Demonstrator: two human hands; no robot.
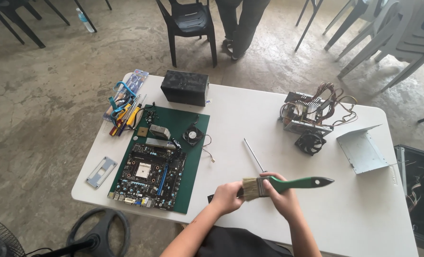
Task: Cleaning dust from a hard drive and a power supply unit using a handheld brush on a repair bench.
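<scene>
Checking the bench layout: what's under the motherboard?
The motherboard lies flat on a dark green mat on the white table. The mat shows around its edges; whatever lies directly beneath the board is covered.

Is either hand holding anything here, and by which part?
The right hand grips a green-handled paintbrush on the handle just behind the bristles. The left hand touches the bristle end; what else it holds cannot be told.

Packaging on the counter, placed relative to the green mat. A flat, clear blister pack with a blue backing card lies at the counter's far-left corner, just beyond the mat's far-left corner and partly under a heap of hand tools. A small pale sticker lies just beyond the mat's far-right corner. No screens or signs appear.
</scene>
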